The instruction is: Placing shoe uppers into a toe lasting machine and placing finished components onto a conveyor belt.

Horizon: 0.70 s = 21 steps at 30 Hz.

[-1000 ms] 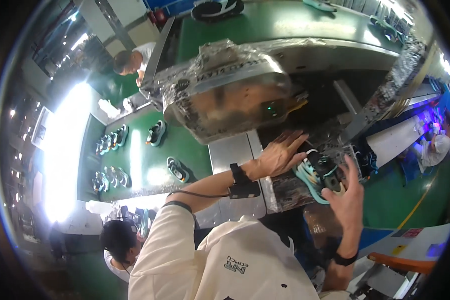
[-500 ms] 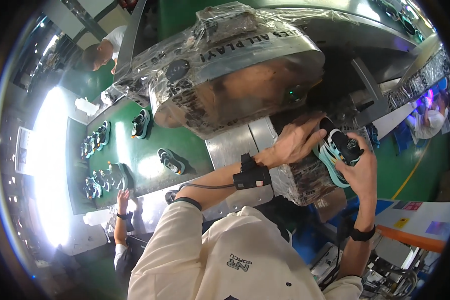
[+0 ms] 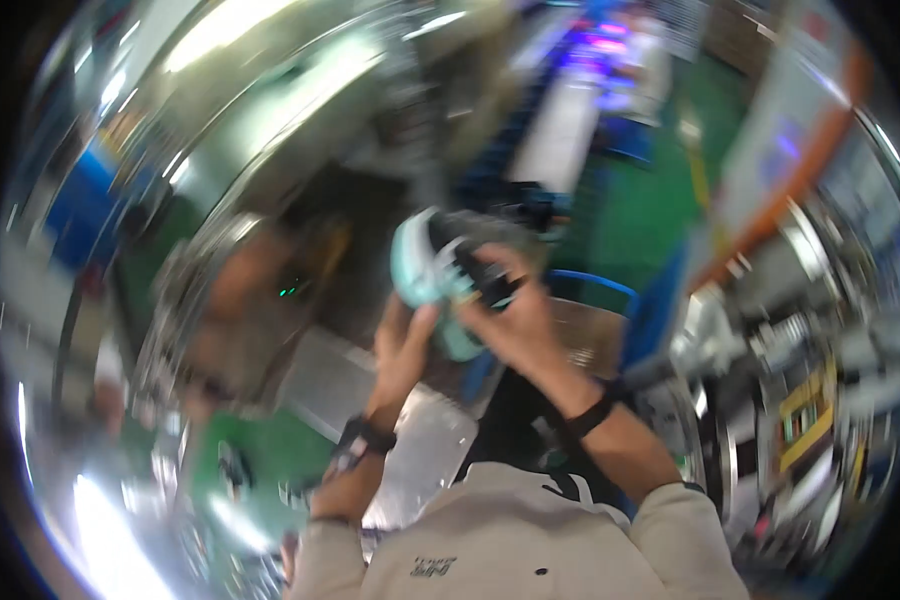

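A sneaker (image 3: 416, 262) with a pale turquoise sole and a black and white upper is held up in front of me, tilted on its side. My right hand (image 3: 515, 312) grips it at the black collar, with the fingers wrapped over the opening. On the other side, my left hand (image 3: 402, 342) holds the sole, thumb against its edge; its other fingers are partly behind the shoe. Motion blur smears the finer details. Each wrist wears a black band.
To the left stands a blurred plastic-wrapped machine (image 3: 240, 310) with green lights. A green table (image 3: 295, 430) with shoes lies at lower left. Ahead runs a pale conveyor (image 3: 555, 135) near purple lights. Machinery with an orange edge (image 3: 800, 190) fills the right, beside a blue frame (image 3: 600, 284).
My view has swung to the right, away from the plastic-wrapped machine. The sneaker has come away from the wrapped block, and my left hand now holds its sole.
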Each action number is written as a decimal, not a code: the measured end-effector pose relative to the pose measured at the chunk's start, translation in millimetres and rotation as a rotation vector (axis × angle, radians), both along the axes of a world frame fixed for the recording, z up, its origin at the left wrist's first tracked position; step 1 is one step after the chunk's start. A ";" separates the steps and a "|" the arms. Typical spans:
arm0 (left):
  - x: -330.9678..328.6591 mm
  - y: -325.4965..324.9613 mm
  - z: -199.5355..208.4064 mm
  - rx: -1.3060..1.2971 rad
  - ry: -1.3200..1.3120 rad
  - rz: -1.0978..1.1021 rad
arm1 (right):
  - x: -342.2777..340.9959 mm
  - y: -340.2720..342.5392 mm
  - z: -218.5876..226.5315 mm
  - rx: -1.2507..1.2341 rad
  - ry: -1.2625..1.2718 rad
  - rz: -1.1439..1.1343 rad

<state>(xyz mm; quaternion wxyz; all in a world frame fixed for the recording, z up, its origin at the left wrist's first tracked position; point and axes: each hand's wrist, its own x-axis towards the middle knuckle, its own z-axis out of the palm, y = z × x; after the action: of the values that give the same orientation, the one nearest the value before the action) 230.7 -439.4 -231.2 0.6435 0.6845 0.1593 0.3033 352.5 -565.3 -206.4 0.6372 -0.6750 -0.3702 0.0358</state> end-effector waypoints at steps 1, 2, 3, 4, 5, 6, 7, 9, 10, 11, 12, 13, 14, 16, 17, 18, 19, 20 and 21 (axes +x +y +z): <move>9.4 -23.1 -7.1 -0.122 -0.036 -0.053 | -9.0 -24.6 -9.1 0.010 0.202 -0.039; 16.6 -45.3 -11.5 -0.172 -0.020 -0.127 | -17.4 -49.4 -18.1 0.057 0.253 -0.095; 25.6 -73.1 -12.4 -0.223 0.004 -0.188 | -22.1 -78.2 -25.1 0.105 0.300 -0.137; 37.5 -113.4 -1.4 -0.324 0.025 -0.260 | -20.0 -114.6 -30.3 0.119 0.354 -0.199; 44.9 -150.3 11.6 -0.419 0.062 -0.319 | -19.2 -149.7 -31.1 0.141 0.415 -0.250; 56.3 -184.0 5.9 -0.436 0.093 -0.351 | -19.0 -191.1 -29.5 0.140 0.396 -0.306; 64.1 -219.6 13.8 -0.473 0.124 -0.443 | -18.8 -230.3 -30.3 0.161 0.392 -0.372; 86.3 -279.9 4.8 -0.423 0.335 -0.668 | -25.8 -315.4 -32.2 0.210 0.371 -0.397; 94.0 -315.5 3.4 -0.401 0.238 -0.830 | -29.6 -354.4 -32.5 0.169 0.354 -0.529; 102.3 -348.3 0.0 -0.268 0.292 -0.930 | -37.6 -393.2 -33.0 0.085 0.376 -0.718; 110.2 -379.6 8.9 -0.043 0.228 -1.103 | -45.0 -429.1 -19.1 0.085 0.418 -0.812; 124.5 -410.1 -2.8 0.020 0.247 -1.216 | -51.2 -463.0 -21.4 0.149 0.444 -0.954; 135.6 -448.9 10.5 0.130 0.328 -1.316 | -56.9 -503.1 -32.3 0.215 0.466 -1.079; 170.0 -515.6 -5.3 0.195 0.319 -1.353 | -65.9 -567.3 -27.8 0.174 0.432 -1.319; 196.1 -545.9 -32.2 0.194 0.273 -1.365 | -72.7 -596.4 -29.9 0.228 0.429 -1.395; 203.2 -585.6 -24.9 0.001 0.399 -1.359 | -83.3 -621.5 -21.1 0.306 0.393 -1.444; 217.7 -618.9 -30.4 0.003 0.321 -1.442 | -94.7 -653.2 -36.5 0.316 0.347 -1.526; 232.9 -651.7 -38.2 0.166 0.352 -1.353 | -104.8 -673.9 -36.0 0.292 0.270 -1.607; 273.0 -676.7 -83.2 0.289 0.240 -1.319 | -107.7 -680.5 -20.8 0.331 0.282 -1.603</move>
<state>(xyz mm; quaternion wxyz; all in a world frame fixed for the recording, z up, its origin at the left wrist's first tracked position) 503.7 -1116.1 -314.4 0.5737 0.7463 -0.2628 -0.2117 244.8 -1245.8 -227.2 0.6009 -0.6208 0.3059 -0.3999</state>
